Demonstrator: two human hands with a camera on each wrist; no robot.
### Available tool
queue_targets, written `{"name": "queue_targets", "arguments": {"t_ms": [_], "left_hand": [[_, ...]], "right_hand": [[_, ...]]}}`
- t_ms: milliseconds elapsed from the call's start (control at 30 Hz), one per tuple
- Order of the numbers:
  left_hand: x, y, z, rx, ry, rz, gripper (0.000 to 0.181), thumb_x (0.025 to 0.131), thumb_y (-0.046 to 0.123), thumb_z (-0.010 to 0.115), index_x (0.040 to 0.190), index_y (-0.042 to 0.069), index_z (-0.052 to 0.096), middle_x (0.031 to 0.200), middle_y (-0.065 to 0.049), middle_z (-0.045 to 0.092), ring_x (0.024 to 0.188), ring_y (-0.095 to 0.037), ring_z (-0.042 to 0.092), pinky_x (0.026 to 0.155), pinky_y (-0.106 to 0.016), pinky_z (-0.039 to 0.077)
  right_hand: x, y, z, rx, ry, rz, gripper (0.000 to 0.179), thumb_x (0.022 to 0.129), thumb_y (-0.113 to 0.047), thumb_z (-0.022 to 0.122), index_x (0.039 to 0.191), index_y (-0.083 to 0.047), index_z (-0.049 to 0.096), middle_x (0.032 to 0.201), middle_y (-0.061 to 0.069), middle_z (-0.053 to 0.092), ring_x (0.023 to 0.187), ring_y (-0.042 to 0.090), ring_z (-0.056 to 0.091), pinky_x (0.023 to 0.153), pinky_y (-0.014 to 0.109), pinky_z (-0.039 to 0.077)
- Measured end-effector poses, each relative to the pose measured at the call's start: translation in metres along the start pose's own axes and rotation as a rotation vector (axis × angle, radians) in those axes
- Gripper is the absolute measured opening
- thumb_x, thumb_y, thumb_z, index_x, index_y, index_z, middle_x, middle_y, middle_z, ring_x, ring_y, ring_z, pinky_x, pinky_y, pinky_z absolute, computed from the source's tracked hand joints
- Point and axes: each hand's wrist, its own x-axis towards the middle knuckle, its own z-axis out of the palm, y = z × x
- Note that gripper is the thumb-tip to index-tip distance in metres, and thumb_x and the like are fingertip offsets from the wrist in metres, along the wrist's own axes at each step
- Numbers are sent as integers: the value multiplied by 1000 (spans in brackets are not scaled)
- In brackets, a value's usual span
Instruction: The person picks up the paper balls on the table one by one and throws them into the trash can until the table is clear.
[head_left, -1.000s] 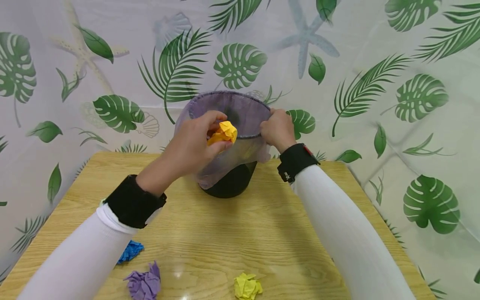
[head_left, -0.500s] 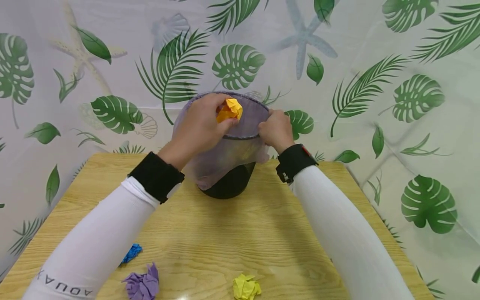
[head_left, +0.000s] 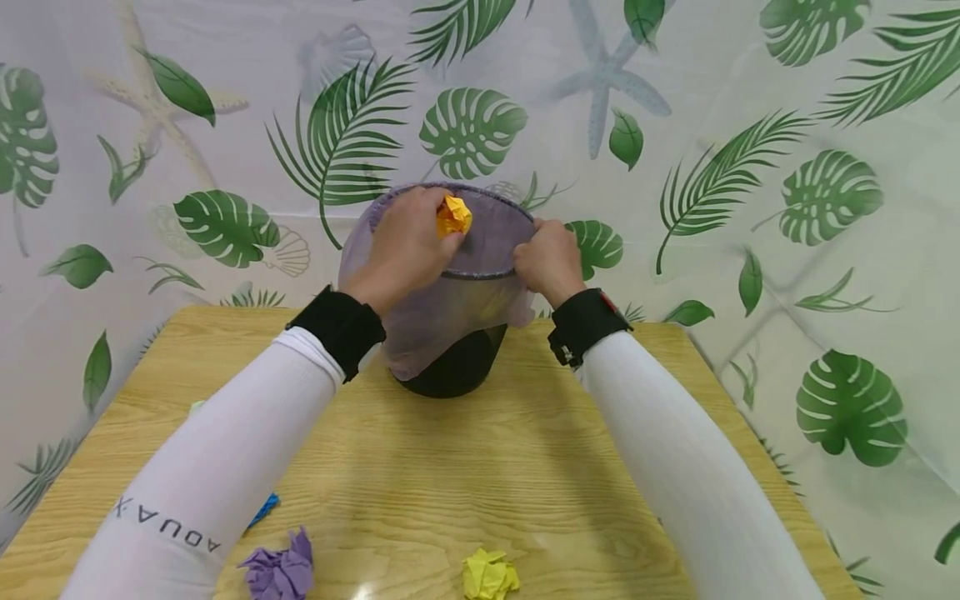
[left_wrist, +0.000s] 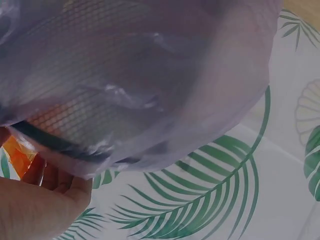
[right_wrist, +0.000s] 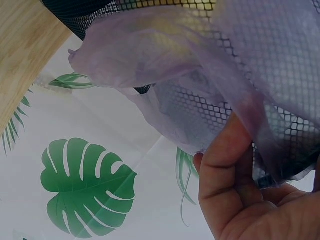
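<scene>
A dark mesh bin (head_left: pixel 454 367) stands tilted on the table, its rim wrapped in a thin purple plastic bag (head_left: pixel 442 312) folded down over the outside. My left hand (head_left: pixel 408 242) pinches an orange crumpled paper ball (head_left: pixel 454 216) between thumb and fingers, over the bin's mouth. In the left wrist view, part of that orange ball shows beyond the bag's edge. My right hand (head_left: pixel 551 260) grips the right side of the rim together with the bag; the right wrist view shows its fingers (right_wrist: pixel 227 145) curled on the mesh edge.
On the wooden table (head_left: pixel 420 467) near the front lie a purple crumpled paper ball (head_left: pixel 280 568) and a yellow one (head_left: pixel 490 573). A blue one (head_left: pixel 264 508) is mostly hidden under my left forearm. A leaf-patterned cloth (head_left: pixel 480 75) hangs right behind the bin.
My left hand has carried the orange paper ball up and forward, from in front of the rim to over the bin's mouth. The right hand has kept its hold on the rim.
</scene>
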Motion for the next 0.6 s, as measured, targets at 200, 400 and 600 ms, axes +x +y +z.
{"name": "queue_targets", "arguments": {"t_ms": [200, 400, 600], "left_hand": [[1, -6, 3, -17, -69, -75, 68, 93, 25, 77, 148, -1, 47, 142, -18, 57, 132, -33, 52, 109, -43, 41], [-2, -7, 4, 3, -78, -73, 81, 92, 37, 77, 154, 0, 41, 153, -17, 48, 142, -34, 43, 114, -45, 36], [-10, -6, 5, 18, -27, 6, 77, 91, 37, 78, 149, -1, 47, 147, -19, 54, 137, -35, 49, 111, -46, 39]], "right_hand": [[-1, 0, 1, -3, 2, -4, 24, 94, -2, 43, 108, 0, 63, 62, 9, 50, 52, 21, 53, 57, 38, 47], [0, -2, 0, -16, 7, 15, 30, 94, -3, 45, 117, -1, 64, 66, 11, 55, 53, 21, 56, 57, 37, 49], [-1, -3, 1, -29, 7, 21, 19, 95, -4, 45, 104, -3, 62, 67, 11, 56, 54, 22, 56, 57, 37, 48]]}}
